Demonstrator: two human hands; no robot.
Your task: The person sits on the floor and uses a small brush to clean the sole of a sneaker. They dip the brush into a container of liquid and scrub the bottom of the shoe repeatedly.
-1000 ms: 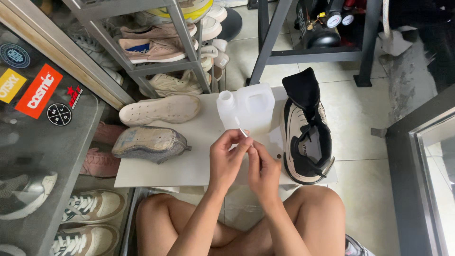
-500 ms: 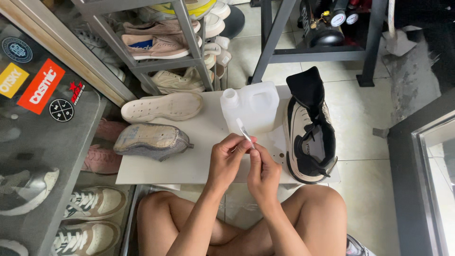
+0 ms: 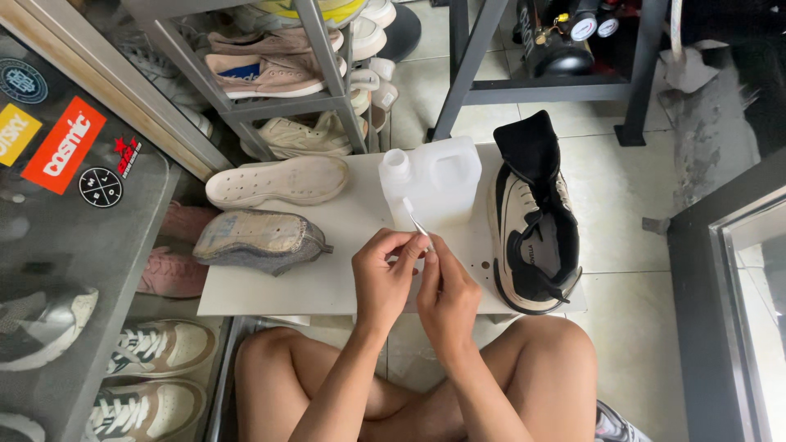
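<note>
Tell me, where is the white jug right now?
The white jug stands at the back of the white board, just beyond the hands, with the black-and-cream shoe to its right.

The white plastic jug [image 3: 434, 182] stands on the white board [image 3: 327, 278]; it is square, translucent, with a small round neck at its left. Well left of the jug, on the glass surface [image 3: 74, 245], lie several stickers; a red rectangular sticker [image 3: 64, 145] with white letters, tilted; a yellow sticker [image 3: 15, 133] at its left; a round dark sticker [image 3: 22, 80] above; a round black sticker [image 3: 101, 187] below; a small red sticker [image 3: 126, 155] beside it.
</note>
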